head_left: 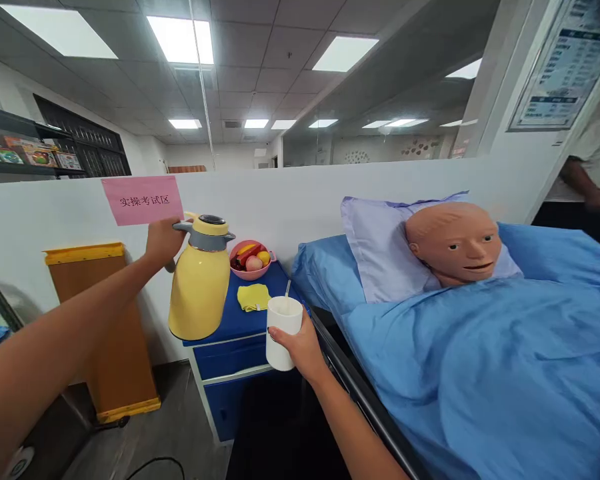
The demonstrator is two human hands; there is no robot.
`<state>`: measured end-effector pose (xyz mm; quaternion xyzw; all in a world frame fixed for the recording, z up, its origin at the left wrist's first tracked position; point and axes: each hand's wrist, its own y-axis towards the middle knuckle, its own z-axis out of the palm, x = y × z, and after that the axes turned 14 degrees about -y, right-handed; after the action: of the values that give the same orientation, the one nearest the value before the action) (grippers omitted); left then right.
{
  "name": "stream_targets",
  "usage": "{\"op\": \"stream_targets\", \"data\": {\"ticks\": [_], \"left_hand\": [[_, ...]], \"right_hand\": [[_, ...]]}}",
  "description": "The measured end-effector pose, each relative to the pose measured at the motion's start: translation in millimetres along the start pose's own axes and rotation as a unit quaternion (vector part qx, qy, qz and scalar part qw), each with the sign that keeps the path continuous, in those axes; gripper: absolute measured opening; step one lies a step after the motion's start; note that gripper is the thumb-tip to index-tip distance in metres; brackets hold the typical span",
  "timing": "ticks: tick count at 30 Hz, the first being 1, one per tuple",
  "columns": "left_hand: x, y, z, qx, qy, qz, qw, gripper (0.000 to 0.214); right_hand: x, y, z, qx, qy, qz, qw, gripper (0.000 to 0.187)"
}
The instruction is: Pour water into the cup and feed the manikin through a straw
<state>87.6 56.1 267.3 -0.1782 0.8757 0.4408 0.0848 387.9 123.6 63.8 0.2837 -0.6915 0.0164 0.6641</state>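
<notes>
My left hand (164,241) is closed round the grey handle of a yellow thermos jug (200,287), held up at the left front of a blue bedside cabinet. The jug stands nearly upright, its spout side turned to the right. My right hand (303,347) grips a white mug (283,340) in front of the cabinet, next to the bed rail. A thin white stick, perhaps a spoon handle or straw, pokes out of the mug. How full the mug is, I cannot tell. The jug and mug are apart.
On the blue cabinet (235,323) lie a folded yellow cloth (253,297) and a pink basket (271,256) of fruit. At right, a manikin (455,243) lies in a bed with a blue quilt (460,353). A brown board (100,320) leans at left. A person (587,167) stands far right.
</notes>
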Motion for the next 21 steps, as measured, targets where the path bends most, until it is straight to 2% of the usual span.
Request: {"op": "stream_targets", "data": {"ticks": [2,4,9,15,21], "left_hand": [[21.4,-9.4,14.3,-0.009,-0.014,-0.056,0.998,0.038],[39.7,-17.5,27.3,-0.019,-0.028,-0.081,0.996,0.037],[72.0,-25.9,59.3,-0.05,-0.061,-0.153,0.985,0.038],[91.7,-17.5,93.5,-0.064,-0.061,-0.196,0.977,0.044],[102.2,-12.7,109.5,-0.065,-0.041,-0.208,0.975,0.039]], "right_hand": [[-8.5,-1.5,-3.3,-0.007,-0.021,0.005,1.0,0.058],[-14.8,-2.8,-5.7,-0.009,-0.037,0.01,0.999,0.058],[-27.0,-5.1,-5.8,0.005,-0.056,0.017,0.998,0.057],[-40.3,-8.7,-3.9,0.047,-0.06,0.016,0.997,0.06],[-44.6,-9.2,-6.1,0.071,-0.038,0.021,0.997,0.059]]}}
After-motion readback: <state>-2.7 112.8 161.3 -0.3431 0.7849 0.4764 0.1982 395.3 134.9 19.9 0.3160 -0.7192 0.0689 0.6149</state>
